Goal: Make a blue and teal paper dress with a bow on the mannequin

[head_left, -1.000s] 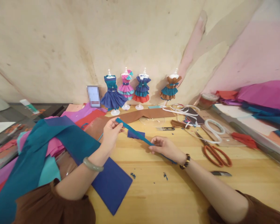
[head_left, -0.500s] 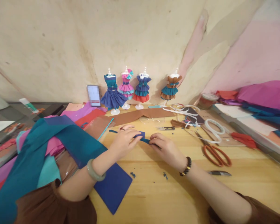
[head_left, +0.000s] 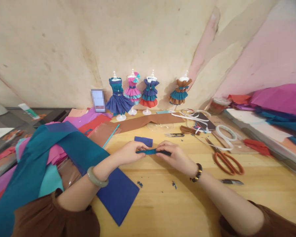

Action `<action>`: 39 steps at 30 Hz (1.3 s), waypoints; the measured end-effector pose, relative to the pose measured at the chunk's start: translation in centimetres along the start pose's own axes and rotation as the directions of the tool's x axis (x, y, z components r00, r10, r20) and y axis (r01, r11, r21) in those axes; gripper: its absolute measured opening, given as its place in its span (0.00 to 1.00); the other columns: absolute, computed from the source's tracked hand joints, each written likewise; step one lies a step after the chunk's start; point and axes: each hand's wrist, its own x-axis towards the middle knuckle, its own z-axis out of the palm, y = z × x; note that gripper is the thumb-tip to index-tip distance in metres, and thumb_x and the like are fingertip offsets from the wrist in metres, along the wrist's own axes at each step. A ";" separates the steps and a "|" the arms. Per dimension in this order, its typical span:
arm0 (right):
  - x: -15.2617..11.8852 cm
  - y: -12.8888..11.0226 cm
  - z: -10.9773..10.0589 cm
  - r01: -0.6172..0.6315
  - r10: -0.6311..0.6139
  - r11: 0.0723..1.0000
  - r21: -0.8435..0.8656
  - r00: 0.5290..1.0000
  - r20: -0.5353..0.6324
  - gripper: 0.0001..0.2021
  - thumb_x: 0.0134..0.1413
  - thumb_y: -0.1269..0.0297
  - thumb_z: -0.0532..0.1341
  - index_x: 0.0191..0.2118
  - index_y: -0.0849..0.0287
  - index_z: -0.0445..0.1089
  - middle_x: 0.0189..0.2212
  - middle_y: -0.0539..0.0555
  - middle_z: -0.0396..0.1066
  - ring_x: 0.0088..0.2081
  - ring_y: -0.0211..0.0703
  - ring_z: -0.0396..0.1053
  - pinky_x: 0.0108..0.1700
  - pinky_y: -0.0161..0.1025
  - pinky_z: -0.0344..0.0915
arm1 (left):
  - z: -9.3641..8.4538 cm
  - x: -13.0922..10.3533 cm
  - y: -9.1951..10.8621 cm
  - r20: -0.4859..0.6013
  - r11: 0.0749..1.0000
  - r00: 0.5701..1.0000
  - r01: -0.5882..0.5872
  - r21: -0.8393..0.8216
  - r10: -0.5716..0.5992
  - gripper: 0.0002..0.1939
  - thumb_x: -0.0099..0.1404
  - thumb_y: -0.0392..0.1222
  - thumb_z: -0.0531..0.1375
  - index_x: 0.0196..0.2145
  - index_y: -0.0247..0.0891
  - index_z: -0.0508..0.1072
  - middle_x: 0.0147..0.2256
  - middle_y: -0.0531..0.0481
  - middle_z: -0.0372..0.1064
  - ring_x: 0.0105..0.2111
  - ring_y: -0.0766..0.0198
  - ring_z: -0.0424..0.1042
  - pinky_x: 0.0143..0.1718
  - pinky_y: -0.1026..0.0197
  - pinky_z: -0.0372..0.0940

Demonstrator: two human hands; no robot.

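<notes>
A narrow dark-teal strip (head_left: pixel 151 151) is stretched between my two hands just above the wooden table. My left hand (head_left: pixel 134 152) pinches its left end, and my right hand (head_left: pixel 169 151) grips the other end. Right behind the strip, a small dark-blue rectangular piece (head_left: pixel 143 141) lies on the table, partly covered by my left fingers. Under my left forearm rests a larger dark-blue sheet (head_left: pixel 119 197), with a long teal sheet (head_left: pixel 84 148) beside it. Small dark scraps (head_left: pixel 139 184) lie in front of my hands.
Several miniature dress forms (head_left: pixel 117 95) in pleated dresses stand along the wall, beside a phone (head_left: pixel 98 100). Thread snips (head_left: pixel 175 135), orange-handled scissors (head_left: pixel 228 161), a craft knife (head_left: pixel 233 181) and a roll of white tape (head_left: pixel 226 133) lie to the right. Coloured sheets (head_left: pixel 56 154) pile up at left.
My left hand has come forward, off the small blue piece, and now holds the teal strip's left end. The strip has turned to lie nearly level between my hands.
</notes>
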 end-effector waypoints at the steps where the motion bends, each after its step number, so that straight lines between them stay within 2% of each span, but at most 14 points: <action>1: 0.0 0.2 0.1 -0.001 0.001 1.000 0.009 1.000 -0.002 0.05 0.58 0.65 0.63 0.37 0.56 0.76 0.37 0.57 0.74 0.39 0.46 0.73 0.44 0.44 0.70 | -0.1 0.0 0.1 0.031 0.999 0.999 0.025 -0.033 -0.024 0.15 0.53 0.37 0.62 0.40 0.41 0.80 0.36 0.46 0.80 0.34 0.57 0.77 0.38 0.57 0.70; 3: 0.1 0.5 0.1 0.005 -0.005 1.000 0.026 1.000 -0.003 0.04 0.56 0.67 0.64 0.37 0.56 0.76 0.37 0.57 0.75 0.40 0.46 0.73 0.44 0.43 0.70 | -0.5 -0.1 0.3 0.111 0.993 0.989 0.100 -0.062 -0.092 0.13 0.54 0.41 0.63 0.38 0.38 0.79 0.34 0.46 0.79 0.33 0.58 0.76 0.37 0.58 0.68; 6: 0.1 0.4 0.2 -0.023 0.023 0.999 0.046 1.000 0.000 0.05 0.54 0.71 0.64 0.38 0.57 0.75 0.37 0.55 0.75 0.38 0.44 0.73 0.42 0.42 0.70 | -1.2 -0.2 1.1 0.186 0.986 0.969 0.165 -0.012 -0.160 0.13 0.57 0.46 0.62 0.37 0.35 0.78 0.32 0.48 0.77 0.31 0.62 0.73 0.35 0.61 0.65; 10: 0.1 0.1 0.0 -0.070 0.070 0.996 0.049 0.997 0.014 0.06 0.53 0.73 0.63 0.38 0.58 0.74 0.36 0.55 0.75 0.38 0.43 0.72 0.41 0.40 0.69 | -1.9 -0.3 1.8 0.170 0.983 0.969 0.171 0.059 -0.179 0.13 0.60 0.48 0.61 0.32 0.35 0.77 0.30 0.50 0.75 0.31 0.64 0.70 0.35 0.62 0.63; 14: 0.2 0.1 0.0 -0.088 0.087 0.995 0.047 0.996 0.023 0.06 0.53 0.73 0.62 0.37 0.58 0.74 0.36 0.55 0.74 0.38 0.44 0.72 0.41 0.41 0.68 | -1.8 -0.1 1.0 0.164 0.971 0.968 0.211 -0.110 -0.192 0.12 0.59 0.48 0.62 0.32 0.35 0.74 0.31 0.48 0.74 0.33 0.62 0.72 0.38 0.59 0.65; 19: 0.2 0.1 0.2 -0.120 0.119 0.991 0.055 0.993 0.025 0.04 0.53 0.71 0.63 0.36 0.58 0.74 0.34 0.55 0.75 0.36 0.43 0.71 0.38 0.39 0.67 | -0.4 0.0 -0.3 0.116 0.977 0.985 0.148 -0.153 -0.131 0.16 0.51 0.41 0.67 0.38 0.36 0.71 0.36 0.47 0.73 0.37 0.61 0.72 0.42 0.56 0.67; 22: 0.2 -0.1 0.1 -0.136 0.134 0.987 0.082 0.990 0.035 0.04 0.53 0.70 0.63 0.36 0.59 0.74 0.35 0.55 0.75 0.36 0.43 0.71 0.38 0.39 0.67 | 0.0 0.0 -0.2 0.149 0.987 0.982 0.132 -0.094 -0.117 0.13 0.53 0.33 0.62 0.39 0.36 0.71 0.36 0.48 0.73 0.37 0.62 0.72 0.41 0.58 0.67; 25: 0.2 -0.5 0.0 -0.147 0.142 0.981 0.124 0.988 0.054 0.05 0.53 0.65 0.64 0.36 0.59 0.74 0.35 0.55 0.75 0.36 0.43 0.71 0.39 0.39 0.67 | 0.0 0.0 0.2 0.167 0.989 0.979 0.133 -0.071 -0.120 0.15 0.53 0.28 0.57 0.39 0.36 0.72 0.34 0.50 0.73 0.33 0.64 0.72 0.36 0.61 0.65; 29: 0.2 -0.4 -0.1 -0.228 0.218 0.954 0.194 0.973 0.071 0.11 0.57 0.56 0.60 0.35 0.59 0.74 0.32 0.55 0.74 0.33 0.42 0.70 0.37 0.39 0.67 | -0.2 -0.1 0.4 0.160 0.987 0.978 0.143 -0.070 -0.130 0.15 0.52 0.29 0.57 0.39 0.36 0.72 0.30 0.52 0.70 0.30 0.65 0.70 0.33 0.63 0.63; 33: 0.1 0.4 0.2 -0.346 0.332 0.899 0.270 0.938 0.097 0.12 0.53 0.56 0.62 0.36 0.60 0.72 0.33 0.55 0.76 0.33 0.43 0.72 0.38 0.40 0.69 | -0.3 -0.1 0.0 0.144 0.990 0.984 0.115 -0.085 -0.102 0.16 0.53 0.31 0.59 0.42 0.35 0.71 0.31 0.51 0.71 0.32 0.64 0.71 0.35 0.61 0.64; 39: 0.0 -0.6 0.4 -0.316 0.287 0.909 0.273 0.948 0.141 0.15 0.52 0.53 0.64 0.39 0.60 0.73 0.36 0.56 0.77 0.35 0.44 0.72 0.41 0.43 0.69 | -0.3 0.1 0.1 0.173 0.989 0.981 0.110 -0.100 -0.091 0.16 0.56 0.33 0.58 0.44 0.35 0.70 0.27 0.55 0.66 0.26 0.68 0.66 0.30 0.64 0.59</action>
